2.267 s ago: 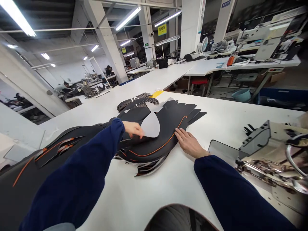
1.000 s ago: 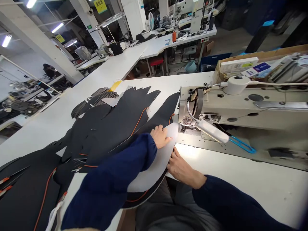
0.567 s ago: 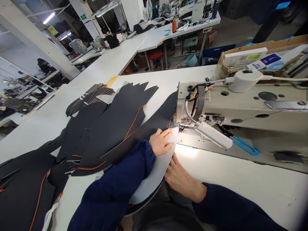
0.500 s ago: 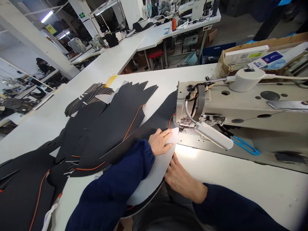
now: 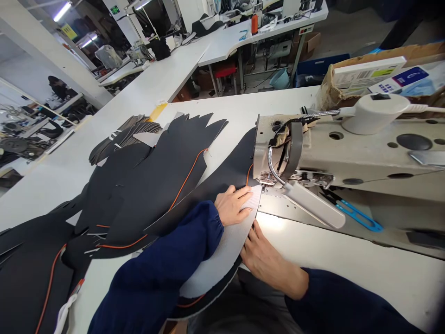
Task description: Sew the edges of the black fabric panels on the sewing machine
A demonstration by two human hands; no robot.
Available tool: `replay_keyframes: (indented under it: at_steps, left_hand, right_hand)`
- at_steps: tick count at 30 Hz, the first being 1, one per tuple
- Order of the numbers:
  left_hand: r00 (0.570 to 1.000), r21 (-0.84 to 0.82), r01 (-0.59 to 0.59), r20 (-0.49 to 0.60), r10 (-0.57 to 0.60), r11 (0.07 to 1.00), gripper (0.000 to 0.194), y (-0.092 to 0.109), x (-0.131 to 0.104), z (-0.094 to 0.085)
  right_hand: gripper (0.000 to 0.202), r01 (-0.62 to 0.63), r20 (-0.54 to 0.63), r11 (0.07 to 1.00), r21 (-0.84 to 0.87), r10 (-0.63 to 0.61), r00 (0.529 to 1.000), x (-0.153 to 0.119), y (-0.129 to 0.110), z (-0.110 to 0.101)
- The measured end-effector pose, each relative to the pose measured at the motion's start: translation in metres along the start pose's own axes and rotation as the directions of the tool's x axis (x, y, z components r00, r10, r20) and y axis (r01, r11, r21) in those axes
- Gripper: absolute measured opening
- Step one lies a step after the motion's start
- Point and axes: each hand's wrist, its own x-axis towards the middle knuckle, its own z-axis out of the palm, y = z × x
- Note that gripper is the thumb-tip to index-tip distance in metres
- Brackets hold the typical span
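A dark fabric panel (image 5: 227,162) with orange piping lies at the sewing machine (image 5: 295,148), close beside its presser foot. On it rests a panel with its light grey backing (image 5: 222,260) facing up, its pointed end at the foot. My left hand (image 5: 233,205) lies flat on the grey backing, fingers stretched toward the foot. Lower right, my right hand (image 5: 266,262) grips the edge of the grey-backed panel with bent fingers; its thumb is partly hidden. The needle's tip is too small to make out.
Dark piped panels (image 5: 149,185) are piled on the left of the white table (image 5: 347,264). A white lamp (image 5: 314,204) hangs by the needle area, with blue thread snips (image 5: 358,215) behind it. A cardboard box (image 5: 327,88) stands beyond the machine.
The view has shifted slightly, so the machine sits a little farther right. Both hands keep about the same hold on the panel. More orange piping shows beneath its lower edge.
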Motion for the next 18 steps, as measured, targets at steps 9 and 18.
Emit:
replay_keyframes:
  at_steps: [9, 18]
  left_hand:
    - [1.0, -0.025, -0.003, -0.016, 0.003, 1.0, 0.051, 0.005, 0.01, 0.0]
    - [0.995, 0.027, -0.091, -0.047, 0.092, 0.995, 0.053, 0.01, 0.016, -0.004]
  right_hand:
    - [0.027, 0.013, 0.022, 1.0, -0.008, -0.013, 1.0, -0.006, 0.011, 0.004]
    - [0.029, 0.031, 0.021, 0.998, -0.061, -0.03, 0.999, -0.005, 0.012, -0.009]
